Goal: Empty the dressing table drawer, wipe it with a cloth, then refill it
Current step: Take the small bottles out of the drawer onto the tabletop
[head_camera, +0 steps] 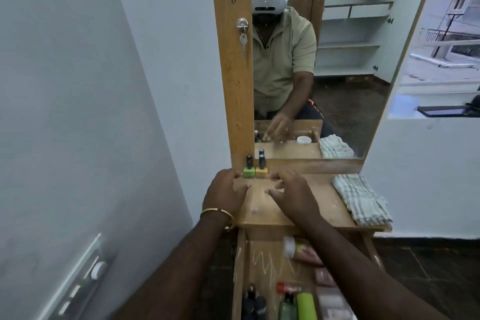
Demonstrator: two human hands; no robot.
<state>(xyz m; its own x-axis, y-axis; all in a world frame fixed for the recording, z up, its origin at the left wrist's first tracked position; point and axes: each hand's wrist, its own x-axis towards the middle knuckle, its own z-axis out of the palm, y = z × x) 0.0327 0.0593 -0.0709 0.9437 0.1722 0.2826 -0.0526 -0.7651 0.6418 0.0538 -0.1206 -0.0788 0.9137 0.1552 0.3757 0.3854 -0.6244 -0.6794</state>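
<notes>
We see a bedroom or dressing corner in a home: a tall wall mirror (337,65) in a light wooden frame (235,91), a small wooden dressing table top (306,205), and white built-in wardrobe shelves (348,45) reflected in the glass.
</notes>
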